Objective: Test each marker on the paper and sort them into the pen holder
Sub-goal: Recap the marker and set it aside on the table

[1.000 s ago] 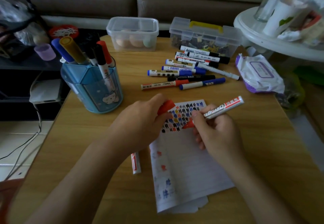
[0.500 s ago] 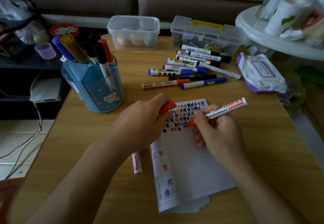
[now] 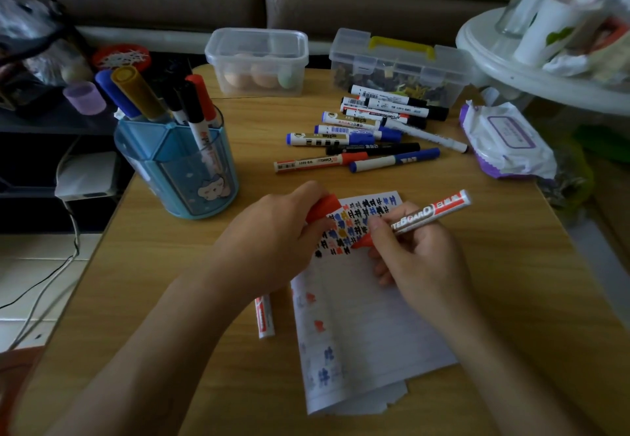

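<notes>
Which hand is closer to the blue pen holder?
Left. The left hand holds a red cap just right of the blue pen holder. The right hand is farther right, over the paper, writing with the red marker.

Red marker in right hand, tip on paper

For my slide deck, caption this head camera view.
Right hand tests a red whiteboard marker on the paper; left hand holds its cap.

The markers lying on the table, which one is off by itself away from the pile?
The red-and-white marker beside the paper's left edge, just below the left hand. The rest lie bunched together in front of the two clear boxes.
</notes>
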